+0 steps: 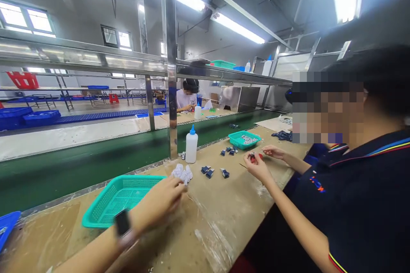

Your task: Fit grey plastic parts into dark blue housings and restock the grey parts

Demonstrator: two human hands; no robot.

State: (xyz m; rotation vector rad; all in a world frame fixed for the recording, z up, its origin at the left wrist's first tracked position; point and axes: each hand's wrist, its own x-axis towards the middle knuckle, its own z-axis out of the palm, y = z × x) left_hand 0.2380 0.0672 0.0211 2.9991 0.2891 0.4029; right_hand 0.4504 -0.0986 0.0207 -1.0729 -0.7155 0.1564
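My left hand [166, 192] reaches in from the lower left, with a dark-faced watch [122, 222] on its wrist. Its fingers are loosely bent, slightly apart and partly blurred, and I see nothing held in them. Just beyond the fingertips lies a crumpled white bundle [182, 173], possibly cloth; whether they touch is unclear. Behind my forearm and hand sits a green mesh basket [96, 204], partly covered by them. To the right of the bundle are several small dark blue and white pieces [225, 173] on the brown tabletop. My right hand is out of view.
A white squeeze bottle with a blue cap [191, 147] stands beside a metal post [172, 94]. At right, a co-worker's hands [256, 166] hold a small red piece near another green basket [244, 140]. A green conveyor belt [80, 145] runs behind the table; a blue tray [8, 226] is far left.
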